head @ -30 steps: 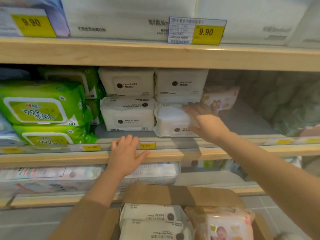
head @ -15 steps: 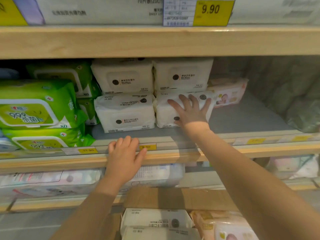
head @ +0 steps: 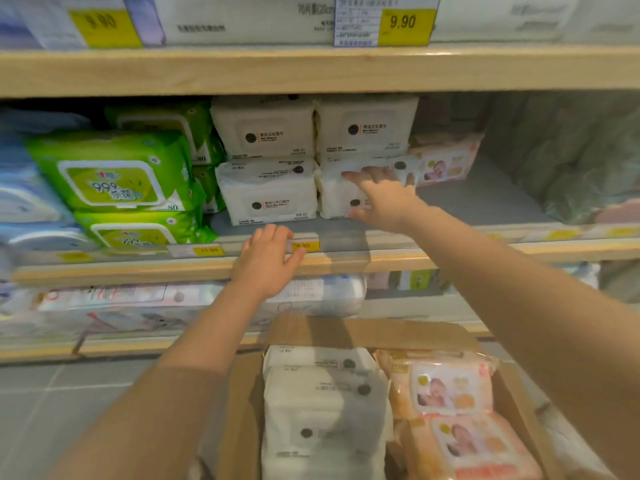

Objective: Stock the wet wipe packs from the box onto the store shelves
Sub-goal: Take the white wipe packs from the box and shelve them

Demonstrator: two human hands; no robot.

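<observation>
Several white wet wipe packs are stacked on the middle shelf. My right hand is spread flat, fingers apart, against the front of the lower right white pack, holding nothing. My left hand rests open on the shelf's wooden front edge by a yellow price tag. Below me the cardboard box holds white packs on the left and pink baby-print packs on the right. One pink pack lies on the shelf behind the white stack.
Green packs and blue packs fill the shelf's left side. The grey shelf floor to the right of the white packs is bare. The top shelf carries big white packs and a 9.90 price tag. More packs lie on the lower shelf.
My right hand shifted from the side of the lower right white pack to its front, pushing it back, and has now slid slightly right. The left hand stayed on the shelf edge.
</observation>
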